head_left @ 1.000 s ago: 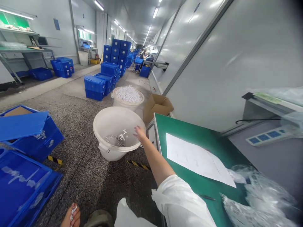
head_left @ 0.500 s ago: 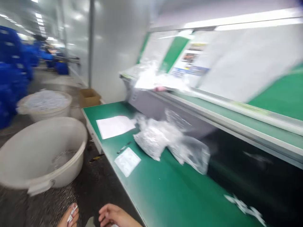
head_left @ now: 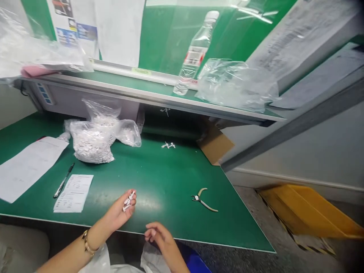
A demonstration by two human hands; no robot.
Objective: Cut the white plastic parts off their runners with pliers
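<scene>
My left hand (head_left: 123, 210) is raised over the front of the green table, palm up, its fingers closed around several small white plastic parts (head_left: 129, 201). A bracelet is on that wrist. My right hand (head_left: 159, 236) hovers at the table's front edge, its fingers loosely curled and a little apart, with nothing visible in them. Off to its right lie diagonal cutting pliers (head_left: 203, 200) with spread handles. Further back on the table is a small cluster of white plastic parts (head_left: 168, 145). Clear bags filled with white pieces (head_left: 92, 142) rest at the back left.
Left on the table (head_left: 159, 178) lie a printed slip (head_left: 74, 193), a pen (head_left: 64, 180) and a paper sheet (head_left: 31, 167). A shelf above holds a plastic bottle (head_left: 195, 53) and clear bags (head_left: 236, 85). Cardboard (head_left: 216, 146) leans at the back right; a yellow bin (head_left: 315, 208) is on the floor.
My view has swung right, from the tubs and aisle to the table. Both hands now appear higher in the picture, the left one over the tabletop, still holding white parts.
</scene>
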